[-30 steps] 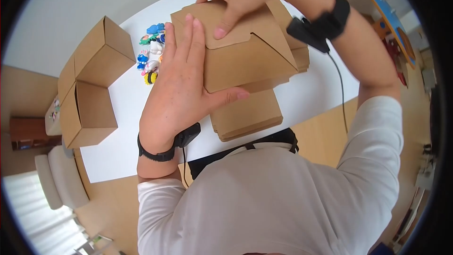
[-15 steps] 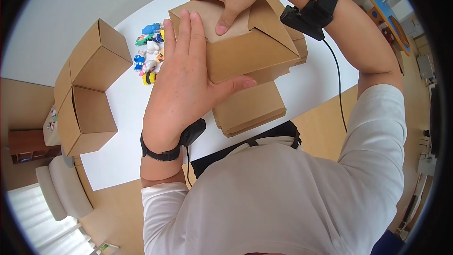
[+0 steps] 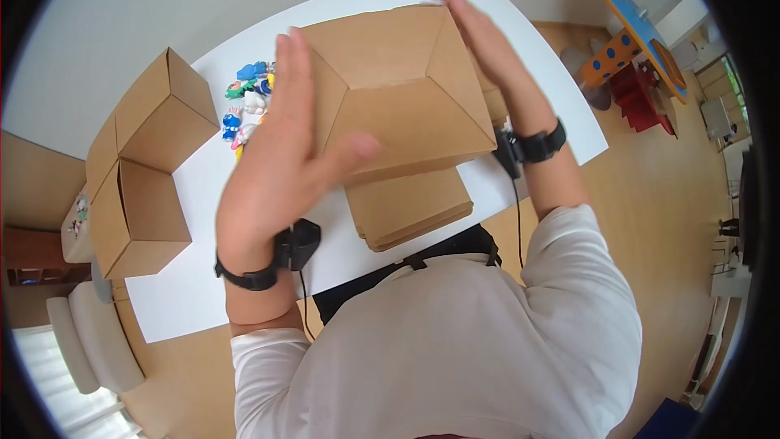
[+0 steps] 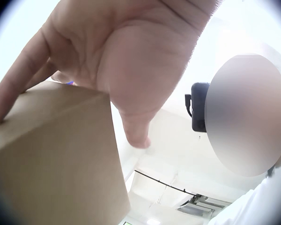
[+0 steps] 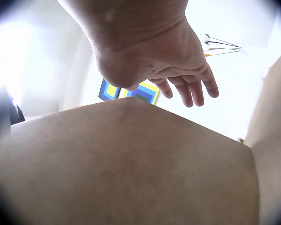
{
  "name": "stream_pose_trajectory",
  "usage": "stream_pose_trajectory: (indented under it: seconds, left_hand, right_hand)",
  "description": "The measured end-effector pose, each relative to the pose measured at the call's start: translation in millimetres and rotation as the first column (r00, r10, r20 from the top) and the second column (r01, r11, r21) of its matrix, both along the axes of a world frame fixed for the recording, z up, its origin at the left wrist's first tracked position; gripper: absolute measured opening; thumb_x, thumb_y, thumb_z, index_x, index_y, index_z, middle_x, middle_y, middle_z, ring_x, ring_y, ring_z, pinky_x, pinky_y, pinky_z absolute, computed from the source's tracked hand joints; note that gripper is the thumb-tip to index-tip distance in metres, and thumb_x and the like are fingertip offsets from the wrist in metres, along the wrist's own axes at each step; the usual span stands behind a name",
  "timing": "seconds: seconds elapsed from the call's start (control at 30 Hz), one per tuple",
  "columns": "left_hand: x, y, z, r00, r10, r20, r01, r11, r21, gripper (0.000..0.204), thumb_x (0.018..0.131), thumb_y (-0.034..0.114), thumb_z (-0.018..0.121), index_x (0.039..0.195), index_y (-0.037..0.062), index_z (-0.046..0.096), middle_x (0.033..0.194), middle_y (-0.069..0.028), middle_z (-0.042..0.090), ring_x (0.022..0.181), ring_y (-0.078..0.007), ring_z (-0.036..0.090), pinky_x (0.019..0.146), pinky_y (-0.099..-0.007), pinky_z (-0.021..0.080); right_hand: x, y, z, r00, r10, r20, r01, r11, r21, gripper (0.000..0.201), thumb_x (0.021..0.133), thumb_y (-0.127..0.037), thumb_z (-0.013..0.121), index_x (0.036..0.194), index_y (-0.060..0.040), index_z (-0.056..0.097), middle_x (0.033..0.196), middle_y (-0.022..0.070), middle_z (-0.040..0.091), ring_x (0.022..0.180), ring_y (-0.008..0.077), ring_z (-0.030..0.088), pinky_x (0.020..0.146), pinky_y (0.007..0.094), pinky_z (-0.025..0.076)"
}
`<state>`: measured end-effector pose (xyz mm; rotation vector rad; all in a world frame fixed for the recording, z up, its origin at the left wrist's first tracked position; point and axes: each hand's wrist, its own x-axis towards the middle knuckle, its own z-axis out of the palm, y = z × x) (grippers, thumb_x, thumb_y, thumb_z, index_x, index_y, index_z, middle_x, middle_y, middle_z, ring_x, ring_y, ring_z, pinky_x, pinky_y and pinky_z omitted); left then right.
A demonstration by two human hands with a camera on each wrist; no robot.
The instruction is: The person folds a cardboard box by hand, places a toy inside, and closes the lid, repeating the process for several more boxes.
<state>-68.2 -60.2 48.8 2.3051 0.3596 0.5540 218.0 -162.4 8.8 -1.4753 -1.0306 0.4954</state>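
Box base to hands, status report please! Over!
Left hand: fingers on the cardboard box. Right hand: along its right side. Box: upward panels folded together. Toy figures beside left hand, seemingly not in the way.

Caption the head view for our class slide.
Left hand and right hand flank a cardboard box beside toy figures on a white table.
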Motion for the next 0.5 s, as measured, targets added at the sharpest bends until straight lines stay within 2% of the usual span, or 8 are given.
stream_pose_trajectory:
  seconds: [0.07,0.13,0.23,0.3,0.33,0.4,0.5]
  left_hand:
    - [-0.4,9.5,4.7,0.999,0.035,0.022,-0.028,0.962,-0.271,0.095,0.089,0.042,0.067,0.154,-0.0011,0.014,0.159,-0.0269,0.018,0.139,-0.0405,0.038,0.097,-0.0369,0.048]
    - [2.8,16.9,10.5,0.982,0.170,0.081,-0.103,0.846,-0.523,0.080,0.094,0.040,0.060,0.155,0.0051,0.022,0.156,-0.0235,0.030,0.130,-0.0353,0.052,0.083,-0.0335,0.055]
    - [-4.4,57.4,-7.7,0.978,0.089,-0.188,-0.171,0.856,-0.488,0.058,0.095,0.038,0.055,0.144,0.0080,0.048,0.133,-0.0199,0.057,0.104,-0.0235,0.066,0.065,-0.0290,0.056]
    - [0.9,58.2,-11.5,0.900,0.024,-0.436,-0.198,0.912,-0.358,0.043,0.093,0.030,0.055,0.125,0.0024,0.061,0.107,-0.0163,0.066,0.087,-0.0191,0.067,0.063,-0.0285,0.055]
    - [4.1,53.8,-11.3,0.833,0.003,-0.554,-0.196,0.937,-0.290,0.037,0.092,0.027,0.056,0.115,-0.0004,0.067,0.095,-0.0146,0.070,0.078,-0.0170,0.068,0.062,-0.0282,0.054]
    - [10.4,38.1,-14.4,0.839,-0.025,-0.544,-0.066,0.987,-0.147,0.030,0.090,0.021,0.056,0.102,-0.0039,0.066,0.081,-0.0128,0.068,0.069,-0.0161,0.067,0.060,-0.0281,0.053]
    - [4.6,25.5,-14.2,0.914,-0.059,-0.401,0.023,0.995,-0.096,0.024,0.088,0.016,0.058,0.092,-0.0075,0.062,0.067,-0.0122,0.064,0.057,-0.0167,0.062,0.056,-0.0296,0.050]
  right_hand:
    - [-15.6,-15.7,-19.1,0.999,-0.032,0.010,0.032,0.997,-0.064,0.070,0.102,-0.060,0.029,0.144,-0.0052,0.044,0.141,0.0162,0.052,0.128,0.0240,0.050,0.108,0.0396,0.037]
    - [-35.6,-32.7,-27.3,0.993,-0.117,0.007,0.117,0.990,-0.073,0.070,0.103,-0.058,0.029,0.147,-0.0052,0.041,0.144,0.0167,0.049,0.131,0.0248,0.048,0.109,0.0390,0.036]
    - [-42.0,-46.4,-41.2,0.987,-0.162,0.014,0.163,0.981,-0.106,0.070,0.104,-0.056,0.027,0.148,-0.0038,0.039,0.147,0.0154,0.047,0.135,0.0275,0.045,0.111,0.0365,0.034]
    - [-55.1,-54.3,-43.0,0.986,-0.158,-0.047,0.152,0.983,-0.107,0.070,0.104,-0.056,0.027,0.144,-0.0015,0.044,0.145,0.0161,0.050,0.135,0.0290,0.046,0.111,0.0351,0.034]
    - [-55.3,-56.2,-44.6,0.992,-0.128,-0.001,0.127,0.982,-0.139,0.070,0.104,-0.056,0.026,0.142,-0.0008,0.046,0.142,0.0171,0.052,0.133,0.0299,0.047,0.110,0.0350,0.035]
    - [-56.4,-60.9,-46.0,0.994,-0.066,0.090,0.083,0.975,-0.204,0.070,0.104,-0.056,0.026,0.137,0.0008,0.052,0.137,0.0192,0.056,0.130,0.0316,0.050,0.108,0.0349,0.036]
    - [-60.9,-66.4,-24.1,0.987,-0.079,0.137,0.100,0.983,-0.155,0.069,0.105,-0.054,0.025,0.132,0.0017,0.056,0.130,0.0209,0.060,0.125,0.0331,0.054,0.105,0.0354,0.039]
